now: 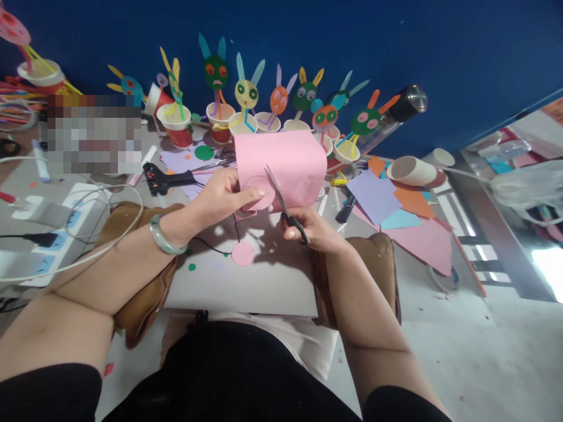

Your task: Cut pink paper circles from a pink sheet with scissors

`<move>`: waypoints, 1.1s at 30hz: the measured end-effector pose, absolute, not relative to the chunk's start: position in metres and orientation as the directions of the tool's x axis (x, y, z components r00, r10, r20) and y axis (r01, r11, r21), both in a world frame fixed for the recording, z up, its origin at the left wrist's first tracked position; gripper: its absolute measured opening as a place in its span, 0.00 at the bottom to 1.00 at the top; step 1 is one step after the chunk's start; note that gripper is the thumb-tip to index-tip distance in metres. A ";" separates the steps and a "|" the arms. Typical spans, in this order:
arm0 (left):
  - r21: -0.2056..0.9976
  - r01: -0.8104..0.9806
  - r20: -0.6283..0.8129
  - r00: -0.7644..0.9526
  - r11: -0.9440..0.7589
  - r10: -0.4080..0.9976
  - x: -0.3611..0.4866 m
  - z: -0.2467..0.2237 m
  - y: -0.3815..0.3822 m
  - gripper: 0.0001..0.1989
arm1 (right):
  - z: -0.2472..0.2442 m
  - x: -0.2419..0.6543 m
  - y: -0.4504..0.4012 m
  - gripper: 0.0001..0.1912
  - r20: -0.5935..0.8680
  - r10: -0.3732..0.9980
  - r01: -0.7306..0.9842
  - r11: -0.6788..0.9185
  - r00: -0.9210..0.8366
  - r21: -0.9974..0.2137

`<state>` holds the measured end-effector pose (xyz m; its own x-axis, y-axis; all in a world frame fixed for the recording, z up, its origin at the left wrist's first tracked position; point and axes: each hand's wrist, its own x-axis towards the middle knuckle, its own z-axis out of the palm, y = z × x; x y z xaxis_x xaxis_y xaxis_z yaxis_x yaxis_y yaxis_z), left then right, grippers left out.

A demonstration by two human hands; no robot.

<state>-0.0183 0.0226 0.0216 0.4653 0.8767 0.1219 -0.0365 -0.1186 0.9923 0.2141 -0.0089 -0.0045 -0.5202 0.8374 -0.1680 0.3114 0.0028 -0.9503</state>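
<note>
My left hand (231, 193), with a pale green bangle on the wrist, pinches a large pink paper sheet (281, 161) at its lower left. Its thumb lies on a round pink piece (263, 198) against the sheet. My right hand (308, 227) holds black-handled scissors (284, 205), fingers round the handles. The blades point up and left, over the sheet beside the round piece; whether they touch the paper is hard to tell. Below, a separate pink disc (243, 254) lies on the table.
Paper cups with colourful rabbit-eared figures (215, 73) line the blue wall. A black glue gun (169, 179) and power strip (65, 228) are at left. Purple paper (373, 196), other scraps and a tipped cup stack (411, 171) lie right. Brown padded covers flank the table's front.
</note>
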 end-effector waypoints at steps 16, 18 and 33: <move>0.991 -0.006 0.123 0.441 -0.134 0.889 -0.018 0.023 0.021 0.12 | -0.001 0.213 -0.010 0.35 -0.169 0.843 0.349 0.023 -0.510 -0.937; 0.990 0.007 0.121 0.445 -0.139 0.887 -0.019 0.023 0.021 0.11 | -0.002 0.213 -0.009 0.36 -0.163 0.840 0.348 0.033 -0.518 -0.937; 0.937 0.117 0.230 0.501 -0.329 0.834 -0.022 0.012 0.027 0.13 | -0.003 0.214 -0.010 0.35 -0.173 0.818 0.335 0.025 -0.548 -0.942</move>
